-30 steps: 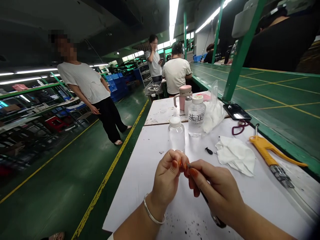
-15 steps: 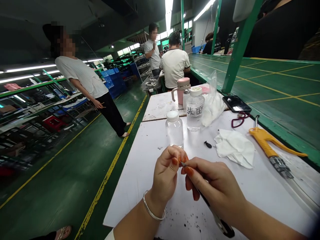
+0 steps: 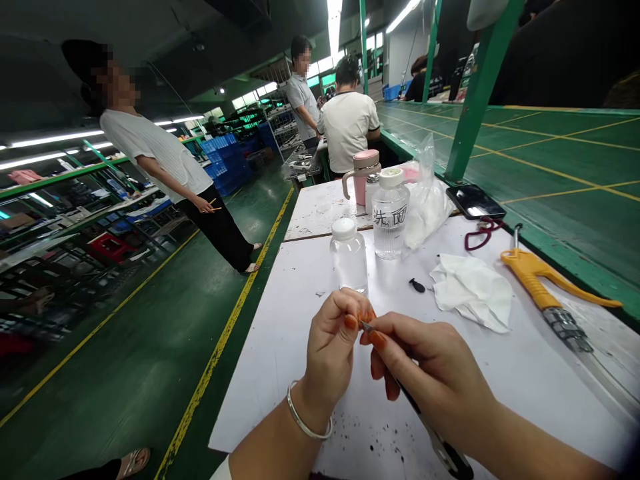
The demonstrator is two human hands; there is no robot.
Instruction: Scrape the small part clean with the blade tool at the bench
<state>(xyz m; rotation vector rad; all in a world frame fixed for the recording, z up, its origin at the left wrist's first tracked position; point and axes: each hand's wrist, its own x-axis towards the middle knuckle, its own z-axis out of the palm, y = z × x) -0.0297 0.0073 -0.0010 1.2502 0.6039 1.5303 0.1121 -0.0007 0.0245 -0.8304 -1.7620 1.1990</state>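
Head view: right hand (image 3: 430,380) clamped on a slim tool (image 3: 447,459), its tip meeting the pressed-together fingertips (image 3: 351,323) of the left hand (image 3: 330,363), just below the small plastic bottle (image 3: 349,257).

The left forearm (image 3: 270,453) and right forearm (image 3: 540,453) angle inward. The left hand (image 3: 331,353) curls with its fingertips (image 3: 351,323) pinched together, and the right hand (image 3: 433,373) pinches closely beside it.
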